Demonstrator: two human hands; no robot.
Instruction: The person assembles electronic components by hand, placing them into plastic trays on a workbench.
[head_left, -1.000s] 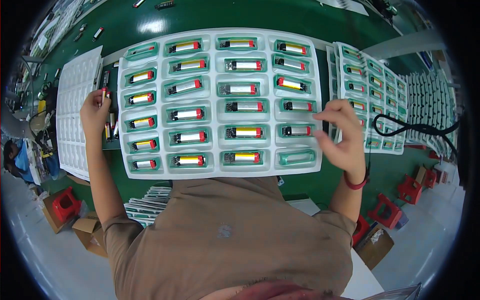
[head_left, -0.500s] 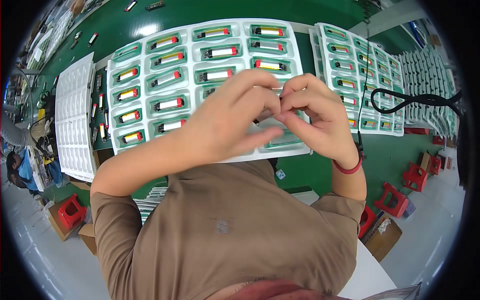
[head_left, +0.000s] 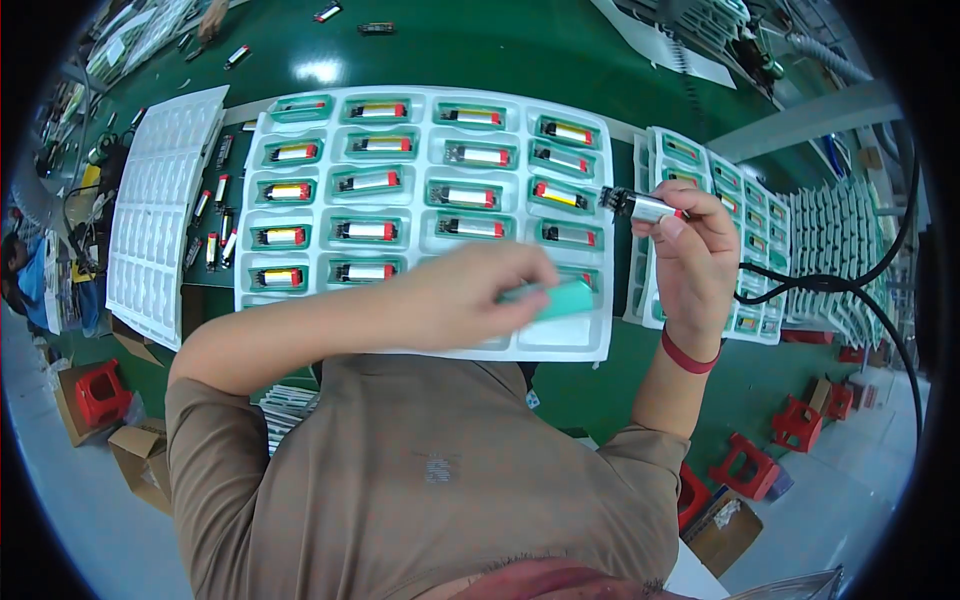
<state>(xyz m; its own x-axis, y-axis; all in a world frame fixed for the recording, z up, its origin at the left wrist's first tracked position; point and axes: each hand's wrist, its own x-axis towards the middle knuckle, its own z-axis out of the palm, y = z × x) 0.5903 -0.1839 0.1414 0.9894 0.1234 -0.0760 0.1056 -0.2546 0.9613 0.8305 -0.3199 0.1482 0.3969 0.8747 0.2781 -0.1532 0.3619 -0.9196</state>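
Over the lower right of a large white moulded tray (head_left: 421, 135), my left hand (head_left: 480, 295) pinches a small green plastic holder (head_left: 567, 301), both smeared by motion. Raised beside the tray's right edge, my right hand (head_left: 695, 240) grips a small battery module (head_left: 645, 206) with a silver body, a red end and a black part pointing left. Several similar modules, such as a yellow and red one (head_left: 560, 195), lie in green holders in the tray's pockets. My left forearm hides some lower pockets.
To the right are another filled tray (head_left: 650, 250) and a stack of pale trays (head_left: 835, 250). An empty white tray (head_left: 165, 210) leans at left beside loose modules. A black cable (head_left: 780, 285) loops at right. Red stools (head_left: 745, 470) stand on the floor.
My hands, together before over the tray, have parted. The right has moved right and up with the battery module; the left now carries the green holder low over the tray. The view has shifted.
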